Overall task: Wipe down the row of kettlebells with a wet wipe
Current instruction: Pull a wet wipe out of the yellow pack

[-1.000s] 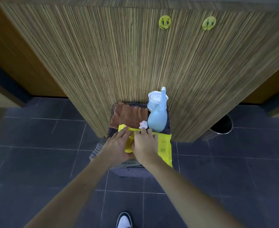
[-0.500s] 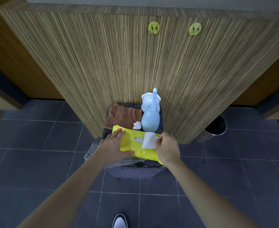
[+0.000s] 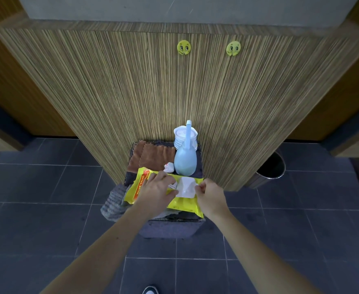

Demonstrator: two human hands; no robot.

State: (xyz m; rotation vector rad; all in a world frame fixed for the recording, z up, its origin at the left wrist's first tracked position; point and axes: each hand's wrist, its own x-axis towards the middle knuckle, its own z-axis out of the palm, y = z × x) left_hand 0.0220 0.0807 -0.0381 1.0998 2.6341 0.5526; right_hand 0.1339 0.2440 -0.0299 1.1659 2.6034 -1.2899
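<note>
Since the earlier frame, more of the white wet wipe (image 3: pixel 186 186) has been drawn out of the yellow wipe pack (image 3: pixel 175 205), and the left hand (image 3: pixel 156 193) has been shifted from the pack's left end to its middle, beside the opening.

The wipe is located at the pack's opening, partly extracted, with its right edge pinched by the clenched fingers of the right hand (image 3: pixel 211 197). The pack is pressed down by the left hand, whose fingers are laid nearly flat across it; whether anything is grasped under them cannot be told.

The pack is carried on a dark upholstered stool (image 3: pixel 172 228), together with a brown cloth (image 3: pixel 153 154), a light-blue spray bottle (image 3: pixel 185 159) and a stack of white cups (image 3: pixel 185 134). Behind these, a striped wood panel (image 3: pixel 132 92) is seen; to the right, a metal bin (image 3: pixel 269 168) stands on the tiled floor (image 3: pixel 36 209).

The step in hand is judged to be wipe extraction. No kettlebells are in view. For the next move, the wipe must be pulled fully free while the pack is held down, then carried to the row.
</note>
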